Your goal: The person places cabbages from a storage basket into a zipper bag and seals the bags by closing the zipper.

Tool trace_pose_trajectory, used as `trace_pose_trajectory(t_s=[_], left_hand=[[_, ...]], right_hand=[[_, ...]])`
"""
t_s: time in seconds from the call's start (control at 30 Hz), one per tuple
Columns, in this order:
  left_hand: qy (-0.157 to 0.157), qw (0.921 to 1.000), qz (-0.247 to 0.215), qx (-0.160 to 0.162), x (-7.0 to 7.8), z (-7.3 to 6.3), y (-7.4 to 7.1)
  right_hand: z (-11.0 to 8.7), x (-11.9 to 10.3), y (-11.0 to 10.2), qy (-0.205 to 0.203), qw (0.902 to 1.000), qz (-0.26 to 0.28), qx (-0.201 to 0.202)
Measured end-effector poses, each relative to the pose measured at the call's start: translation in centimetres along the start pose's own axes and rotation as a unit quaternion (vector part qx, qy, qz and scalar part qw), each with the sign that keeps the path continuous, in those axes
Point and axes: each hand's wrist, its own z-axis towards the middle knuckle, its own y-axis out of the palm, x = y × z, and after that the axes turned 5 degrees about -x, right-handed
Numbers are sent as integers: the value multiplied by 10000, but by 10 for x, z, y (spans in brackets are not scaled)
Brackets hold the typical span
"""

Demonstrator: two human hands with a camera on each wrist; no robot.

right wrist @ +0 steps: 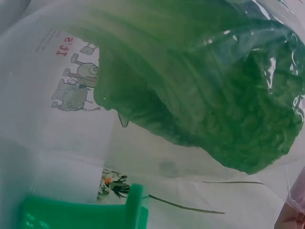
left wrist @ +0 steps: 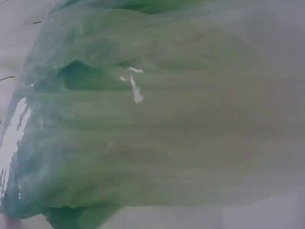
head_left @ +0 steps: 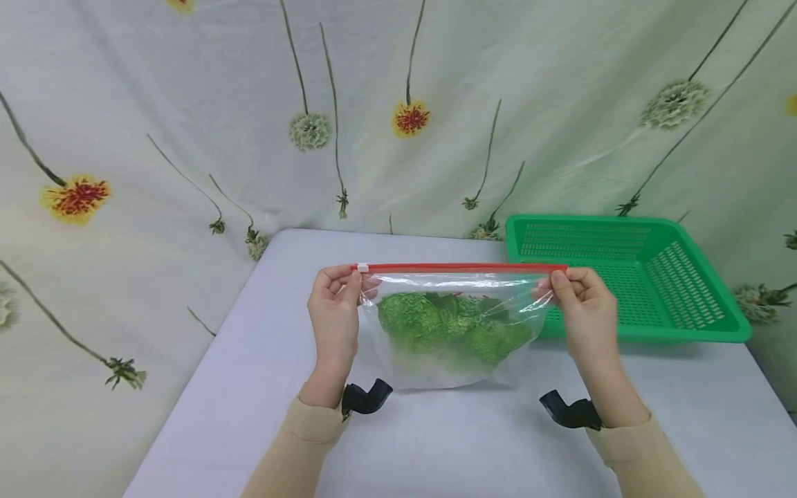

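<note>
A clear slider zip bag (head_left: 436, 377) hangs stretched between both hands, its red zip strip (head_left: 461, 268) level along the top. Leafy green lettuce (head_left: 429, 321) fills the middle of the bag. My left hand (head_left: 334, 304) pinches the strip's left end, right by the white slider (head_left: 362, 267). At the opposite end, my right hand (head_left: 585, 308) pinches the top corner between thumb and fingers. The left wrist view is filled by blurred bag and leaves. Seen from the right wrist, the lettuce (right wrist: 205, 95) presses against the plastic, and printed cartoon figures (right wrist: 78, 86) show on the bag.
A green plastic basket (head_left: 703, 277) with slotted walls stands at the back right of the white-covered table (head_left: 249, 387), partly behind the bag and right hand. A flower-patterned cloth (head_left: 373, 69) hangs behind the table. Black curved mounts (head_left: 367, 398) sit at both wrists.
</note>
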Motion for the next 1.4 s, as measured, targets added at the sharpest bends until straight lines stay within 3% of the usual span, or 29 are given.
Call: trace_pose_trajectory(t_s=[0.1,0.2,0.37,0.53,0.83,0.97,1.03,1.13,1.2,1.33,1.4], left_hand=[[-117,9990,435,-3,-10,-7,-5],[-134,9984,541,-59,-13,-13,-8],[-324,9987,326,-237,-13,-16,-8],[-561,9981,154,-222,-15,-16,-5],[-435,9987,-170,-205,-12,-17,3],[-402,9987,-242,-218,-11,-18,6],[-383,9986,-276,-242,-11,-18,7],[-367,9984,-334,-277,-10,-18,9],[-357,9983,-360,-298,-10,-19,10],[-246,9988,-310,-301,-12,-20,10],[-124,9994,-183,-284,-13,-20,9]], right_hand=[[-4,8,-3,198,9998,-15,-100],[-7,11,-6,308,9993,-183,-128],[-12,11,-12,555,9972,-479,-137],[-16,13,-17,858,9949,-490,-211],[-17,9,-26,778,9952,-246,-542],[-14,0,-29,734,9895,-961,-786],[-11,-6,-29,540,9813,-1646,-843],[-5,-19,-25,12,9575,-2776,-787],[-2,-31,-18,-425,9425,-3229,-754],[-3,-62,13,-1558,9112,-3645,-1124],[-6,-74,38,-2094,8833,-3889,-1570]])
